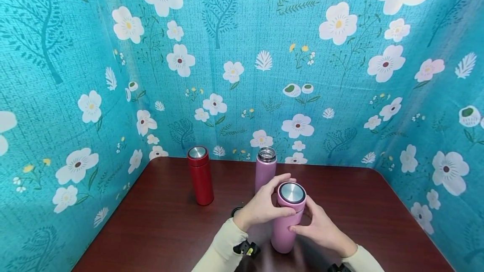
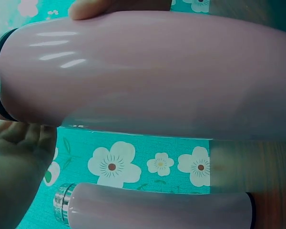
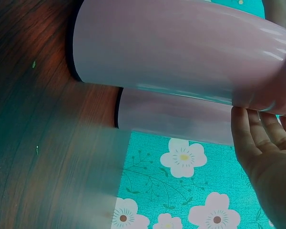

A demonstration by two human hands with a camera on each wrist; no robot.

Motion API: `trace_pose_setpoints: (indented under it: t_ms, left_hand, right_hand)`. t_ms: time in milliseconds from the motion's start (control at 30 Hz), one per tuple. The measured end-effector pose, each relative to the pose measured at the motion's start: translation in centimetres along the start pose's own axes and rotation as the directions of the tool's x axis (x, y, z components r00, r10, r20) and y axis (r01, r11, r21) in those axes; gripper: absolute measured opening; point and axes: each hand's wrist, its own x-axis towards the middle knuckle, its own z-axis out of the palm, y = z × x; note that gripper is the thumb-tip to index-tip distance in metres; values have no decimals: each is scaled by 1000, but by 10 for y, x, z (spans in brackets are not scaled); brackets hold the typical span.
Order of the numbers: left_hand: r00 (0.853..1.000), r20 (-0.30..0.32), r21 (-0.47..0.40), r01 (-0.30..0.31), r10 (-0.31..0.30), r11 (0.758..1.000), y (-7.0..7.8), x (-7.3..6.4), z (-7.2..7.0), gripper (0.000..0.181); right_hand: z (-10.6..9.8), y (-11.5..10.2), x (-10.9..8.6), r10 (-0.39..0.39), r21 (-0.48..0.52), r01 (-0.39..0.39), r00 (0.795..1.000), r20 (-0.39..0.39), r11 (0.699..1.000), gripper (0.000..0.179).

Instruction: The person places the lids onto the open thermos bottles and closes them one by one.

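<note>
A pink vacuum flask (image 1: 282, 234) with a silver-topped lid (image 1: 292, 192) stands upright between both hands. My left hand (image 1: 261, 207) holds it around the lid, thumb across the front. On the other side, my right hand (image 1: 321, 226) grips the upper body just below. In the left wrist view, the left hand (image 2: 19, 167) lies by the dark ring at the flask's top. The right wrist view has the right hand's (image 3: 271, 167) fingers against the body. Close behind stands a second pink flask (image 1: 265, 169), lidless, its steel neck exposed.
A red flask (image 1: 200, 179) with its lid on stands farther left on the dark wooden table (image 1: 162, 221). A small black-rimmed round thing (image 1: 236, 210) shows partly behind the left hand. Flowered turquoise cloth (image 1: 234, 95) hangs around the table's back and sides.
</note>
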Motion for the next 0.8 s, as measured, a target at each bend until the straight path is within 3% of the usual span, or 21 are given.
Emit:
trace_pose_setpoints:
  t_ms: [233, 467, 800]
  left_hand:
    - [995, -86, 34, 57, -54, 998, -5, -1, 3, 68]
    - [997, -61, -37, 48, -50, 998, -7, -2, 0, 64]
    - [1000, -10, -68, 16, -17, 998, -12, -4, -4, 72]
  right_hand:
    - [0, 1, 0, -1, -4, 1, 1000, -2, 1000, 81]
    - [-1, 4, 1, -23, 5, 23, 1000, 6, 1000, 80]
    - [-1, 1, -1, 58, 39, -59, 998, 9, 998, 84]
